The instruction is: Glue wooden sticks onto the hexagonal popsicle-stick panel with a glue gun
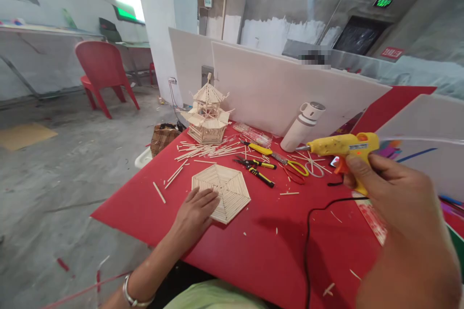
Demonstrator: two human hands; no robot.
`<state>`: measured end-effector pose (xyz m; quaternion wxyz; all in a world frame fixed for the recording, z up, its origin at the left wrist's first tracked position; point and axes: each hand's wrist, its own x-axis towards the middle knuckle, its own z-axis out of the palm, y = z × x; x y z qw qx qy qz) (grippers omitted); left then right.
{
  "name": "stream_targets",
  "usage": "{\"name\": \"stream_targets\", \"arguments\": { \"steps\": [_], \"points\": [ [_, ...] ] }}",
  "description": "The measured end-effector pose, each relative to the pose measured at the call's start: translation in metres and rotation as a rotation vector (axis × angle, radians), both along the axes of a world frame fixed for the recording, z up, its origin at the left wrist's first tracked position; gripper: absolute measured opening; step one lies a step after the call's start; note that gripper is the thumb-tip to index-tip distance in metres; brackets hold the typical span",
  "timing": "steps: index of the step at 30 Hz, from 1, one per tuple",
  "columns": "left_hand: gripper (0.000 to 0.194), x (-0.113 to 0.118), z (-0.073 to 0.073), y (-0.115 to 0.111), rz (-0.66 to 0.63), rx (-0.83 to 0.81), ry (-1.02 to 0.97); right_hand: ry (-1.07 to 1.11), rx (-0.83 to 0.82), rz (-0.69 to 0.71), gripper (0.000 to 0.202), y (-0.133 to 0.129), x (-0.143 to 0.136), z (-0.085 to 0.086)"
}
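My left hand [197,207] lies with fingers extended on the stick panel [234,193], near the tabletop's [268,256] front edge; my right [395,193] grips the glue gun [337,146], nozzle well apart. Light, even pressure should best steady the panel.

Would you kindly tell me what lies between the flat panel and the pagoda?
In the head view, loose sticks lie between the panel and the pagoda.

Red table [268,256]: stick panel [232,190], pagoda [207,123], pliers [263,178], bottle [299,130].
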<state>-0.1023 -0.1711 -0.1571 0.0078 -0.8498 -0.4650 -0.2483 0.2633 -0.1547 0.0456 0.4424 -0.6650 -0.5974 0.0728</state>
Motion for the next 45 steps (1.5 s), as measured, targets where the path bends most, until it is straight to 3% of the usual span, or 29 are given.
{"name": "stream_targets", "arguments": {
  "steps": [2, 4, 6, 9, 12, 16, 20, 24, 29, 34, 39, 42, 45],
  "points": [
    [0.037, 0.005, 0.004, -0.005, 0.091, -0.054, -0.021, -0.007, -0.103, 0.029, 0.048, -0.007, -0.002, 0.001],
    [0.046, 0.009, 0.008, -0.012, 0.209, -0.073, -0.057, 0.013, -0.176, 0.077, 0.052, -0.009, -0.009, -0.011],
    [0.062, 0.011, 0.011, -0.020, 0.274, -0.094, -0.138, 0.061, -0.239, 0.169, 0.053, -0.008, -0.017, -0.032],
    [0.073, 0.009, 0.015, -0.033, 0.244, -0.128, -0.347, 0.193, -0.318, 0.313, 0.054, -0.002, -0.029, -0.071],
    [0.056, 0.007, 0.020, -0.042, 0.298, -0.100, -0.550, 0.257, -0.392, 0.377, 0.053, 0.003, -0.037, -0.104],
    [0.030, 0.007, 0.023, -0.045, 0.470, -0.035, -0.696, 0.175, -0.400, 0.371, 0.057, 0.006, -0.034, -0.134],
    [0.027, 0.012, 0.018, -0.045, 0.535, -0.022, -0.723, 0.013, -0.413, 0.292, 0.057, 0.005, -0.021, -0.155],
    [0.028, 0.019, 0.019, -0.045, 0.546, -0.024, -0.741, -0.052, -0.445, 0.321, 0.054, 0.001, -0.008, -0.171],
    [0.030, 0.023, 0.027, -0.047, 0.579, -0.069, -0.776, -0.113, -0.468, 0.330, 0.050, -0.003, 0.009, -0.184],
    [0.031, 0.017, 0.024, -0.042, 0.630, -0.085, -0.816, -0.177, -0.451, 0.310, 0.040, -0.005, 0.022, -0.188],
    [0.031, 0.003, 0.021, -0.029, 0.637, -0.082, -0.856, -0.301, -0.290, 0.121, 0.035, -0.007, 0.011, -0.179],
    [0.036, -0.006, 0.025, -0.020, 0.650, -0.184, -0.978, 0.029, -0.278, 0.325, 0.043, -0.002, -0.020, -0.164],
    [0.045, -0.014, 0.031, -0.010, 0.655, -0.417, -1.376, 0.525, -0.508, 0.595, 0.055, 0.015, -0.057, -0.148]
  ]
}}
